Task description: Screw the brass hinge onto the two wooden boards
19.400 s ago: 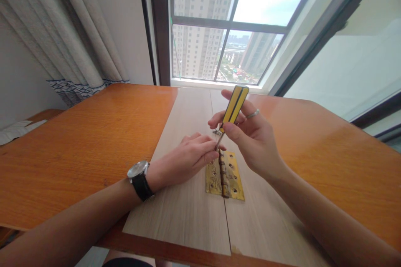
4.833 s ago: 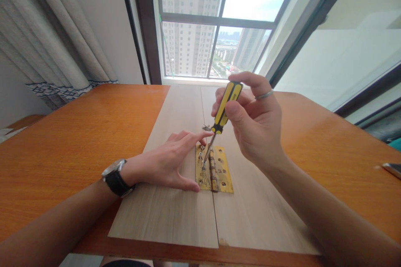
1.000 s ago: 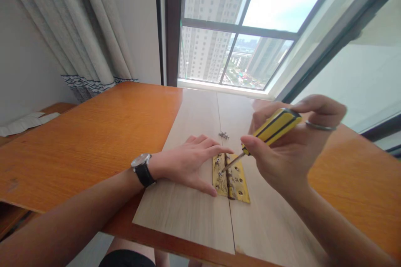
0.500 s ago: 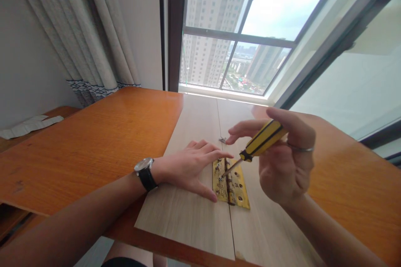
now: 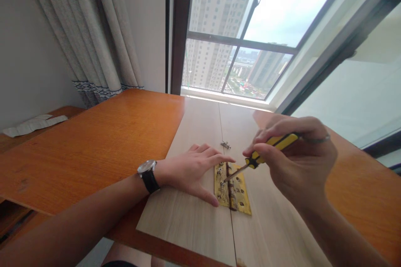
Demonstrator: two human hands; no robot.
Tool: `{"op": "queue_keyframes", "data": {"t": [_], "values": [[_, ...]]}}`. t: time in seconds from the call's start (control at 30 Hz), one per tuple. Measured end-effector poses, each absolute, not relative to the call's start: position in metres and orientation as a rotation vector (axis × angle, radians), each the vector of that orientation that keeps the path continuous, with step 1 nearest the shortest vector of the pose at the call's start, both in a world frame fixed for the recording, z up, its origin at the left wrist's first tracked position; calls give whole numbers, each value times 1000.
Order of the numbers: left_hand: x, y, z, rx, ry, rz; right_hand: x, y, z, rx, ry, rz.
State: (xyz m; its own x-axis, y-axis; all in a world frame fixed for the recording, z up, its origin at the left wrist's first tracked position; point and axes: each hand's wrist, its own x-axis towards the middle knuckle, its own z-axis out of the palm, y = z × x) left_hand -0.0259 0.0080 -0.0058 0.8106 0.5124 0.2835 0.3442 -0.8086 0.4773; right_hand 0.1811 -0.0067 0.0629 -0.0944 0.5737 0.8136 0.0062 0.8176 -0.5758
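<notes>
Head view, tarnished brass hinge (image 5: 239, 196) with scratched leaves, right hand (image 5: 297, 167) gripping yellow-black screwdriver (image 5: 272, 147), left hand (image 5: 191, 175) splayed open against its edge

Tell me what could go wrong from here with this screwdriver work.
The yellow-and-black screwdriver in the right hand leans at an angle over the brass hinge, so its tip could slip sideways and might jab the left hand, spread right beside the hinge. The small loose screws also lie near the seam between the two boards, so they could get knocked into it.
</notes>
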Motion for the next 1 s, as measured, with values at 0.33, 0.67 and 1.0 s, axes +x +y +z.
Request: {"op": "queue_keyframes", "data": {"t": [0.33, 0.67, 1.0], "values": [[-25, 10, -9, 2600, 654, 582, 178, -10, 55, -338, -1625, 889], [-24, 11, -11, 2605, 648, 603, 188, -3, 56, -440, -1715, 821], [-24, 10, -10, 2601, 659, 590, 177, -5, 52, -465, -1681, 609]]}}
